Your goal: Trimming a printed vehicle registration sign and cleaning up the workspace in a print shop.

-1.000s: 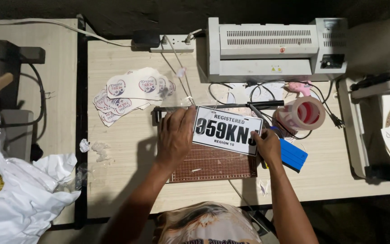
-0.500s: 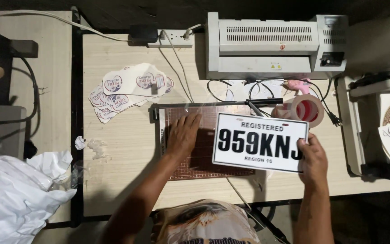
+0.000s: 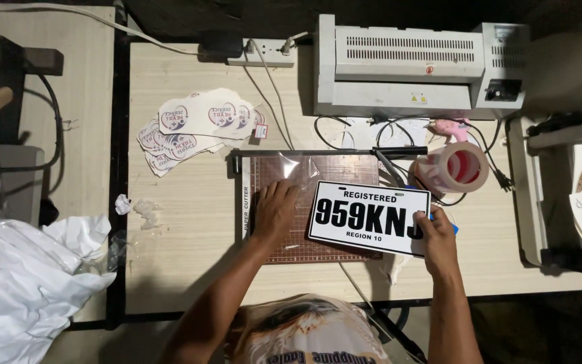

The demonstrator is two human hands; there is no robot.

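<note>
My right hand [image 3: 438, 239] grips the lower right corner of a white rectangular plate [image 3: 368, 217] with black lettering, holding it over the right half of a brown paper cutter board [image 3: 311, 172]. My left hand [image 3: 275, 213] lies flat, fingers spread, on the board's grid surface just left of the plate. The cutter's black arm [image 3: 399, 152] lies along the board's far edge. A clear plastic sheet [image 3: 304, 166] rests on the board's upper part.
A grey laminating machine [image 3: 419, 64] stands at the back. A roll of clear tape [image 3: 454, 166] and cables lie right of the board. Round printed stickers [image 3: 193, 125] are piled at the left. White cloth [image 3: 28, 269] hangs at the far left. A power strip [image 3: 267, 50] sits at the back.
The plate has moved from the board's middle toward the right and nearer me, now held by the right hand alone. My left hand came off the plate and lies flat on the board.
</note>
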